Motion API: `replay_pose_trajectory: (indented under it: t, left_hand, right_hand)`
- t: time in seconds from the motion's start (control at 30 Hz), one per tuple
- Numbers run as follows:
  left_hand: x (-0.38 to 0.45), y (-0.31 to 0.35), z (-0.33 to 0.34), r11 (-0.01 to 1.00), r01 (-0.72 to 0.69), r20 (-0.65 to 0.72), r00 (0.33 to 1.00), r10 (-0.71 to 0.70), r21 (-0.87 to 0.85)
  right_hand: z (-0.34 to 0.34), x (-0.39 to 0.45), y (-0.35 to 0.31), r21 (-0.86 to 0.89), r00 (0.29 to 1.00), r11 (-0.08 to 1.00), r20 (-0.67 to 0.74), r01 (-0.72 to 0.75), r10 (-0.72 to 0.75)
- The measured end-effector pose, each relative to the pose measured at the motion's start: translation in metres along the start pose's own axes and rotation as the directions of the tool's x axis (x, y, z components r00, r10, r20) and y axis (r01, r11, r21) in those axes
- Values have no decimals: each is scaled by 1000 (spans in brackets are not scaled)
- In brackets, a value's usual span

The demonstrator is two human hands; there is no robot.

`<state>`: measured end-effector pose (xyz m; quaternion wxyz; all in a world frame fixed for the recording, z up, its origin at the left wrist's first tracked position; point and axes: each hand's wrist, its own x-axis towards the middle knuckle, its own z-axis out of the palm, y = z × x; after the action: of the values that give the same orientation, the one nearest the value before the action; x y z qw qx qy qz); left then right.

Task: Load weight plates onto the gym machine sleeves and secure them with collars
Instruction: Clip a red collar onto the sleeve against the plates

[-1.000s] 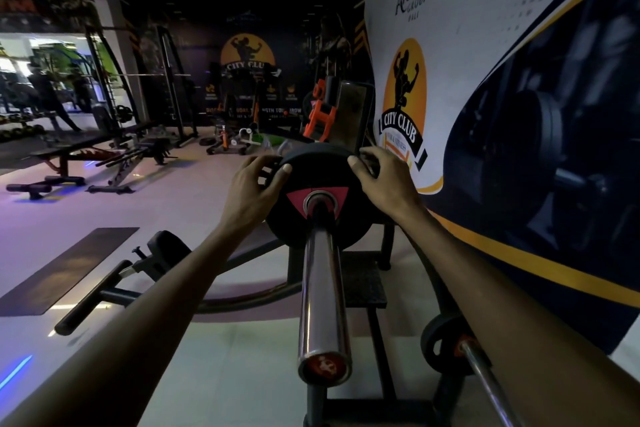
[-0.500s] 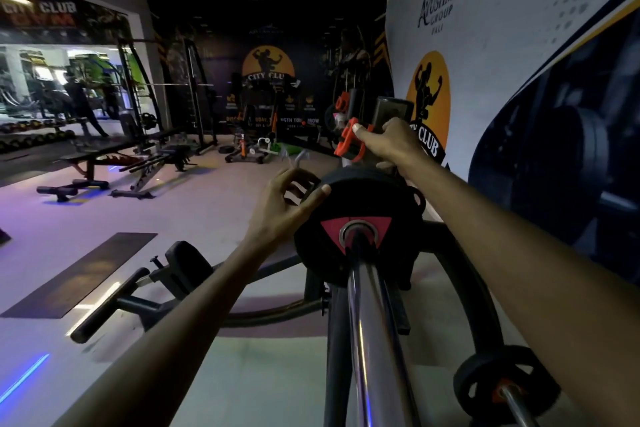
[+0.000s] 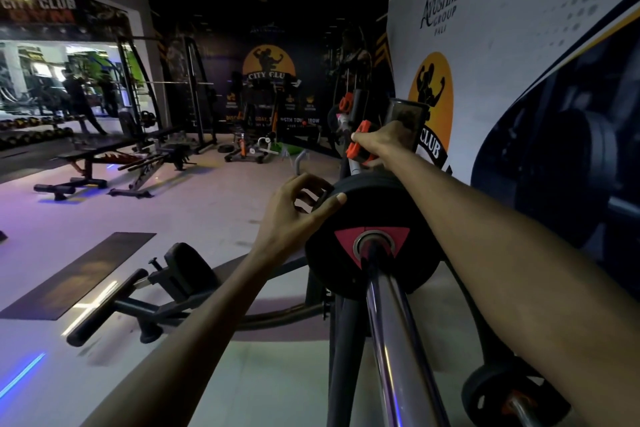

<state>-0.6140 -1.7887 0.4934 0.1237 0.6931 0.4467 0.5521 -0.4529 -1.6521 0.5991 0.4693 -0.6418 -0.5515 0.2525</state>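
Note:
A black weight plate (image 3: 412, 215) with a red triangle mark sits on the chrome sleeve (image 3: 391, 333) that runs toward me. My left hand (image 3: 294, 215) holds the plate's upper left rim, thumb on its front face and fingers curled behind. My right hand (image 3: 384, 144) reaches past the plate and grips an orange collar (image 3: 360, 146) on a post behind it. A second orange collar (image 3: 344, 103) sits higher on the same upright.
A smaller black plate (image 3: 498, 392) sits on a lower sleeve at bottom right. The printed wall (image 3: 519, 62) runs close on the right. A padded lever arm (image 3: 114, 305) and machine frame lie left of the sleeve. Benches (image 3: 104, 152) and racks stand farther back.
My right hand left the plate's rim and reached up and back to the orange collar. My left hand stays on the plate. The view moved closer and to the left.

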Motion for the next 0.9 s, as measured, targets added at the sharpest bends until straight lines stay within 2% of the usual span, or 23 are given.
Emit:
replay_pose_trajectory:
  t: [0.13, 0.27, 0.43, 0.63, 0.73, 0.87, 0.9]
  left_hand:
    - [1, 1, -1, 1000, 9, 2, 1000, -9, -6]
    - [1, 2, -2, 1000, 15, 22, 1000, -15, -1]
    - [0, 8, -4, 999, 50, 44, 998, -50, -1]
    - [-9, 46, -1, 964, 145, -80, 983, -166, -223]
    - [-13, 77, -4, 896, 206, -8, 974, -227, -393]
    - [-25, 89, -10, 866, 199, 33, 978, -207, -459]
    - [-60, 113, -5, 862, 220, 53, 974, -220, -457]
  right_hand:
    - [2, 7, -4, 43, 1000, 999, -10, -18, 18]
    - [-4, 16, -12, 153, 994, 988, 108, 19, -36]
    - [-25, -20, -20, 439, 957, 898, 254, 18, -143]
    - [-65, -100, 5, 602, 881, 798, 392, -27, -266]
    - [-87, -135, 15, 666, 856, 746, 397, -20, -332]
    - [-88, -160, 34, 646, 832, 763, 421, 4, -361]
    - [-115, -195, 48, 614, 815, 789, 455, 3, -358]
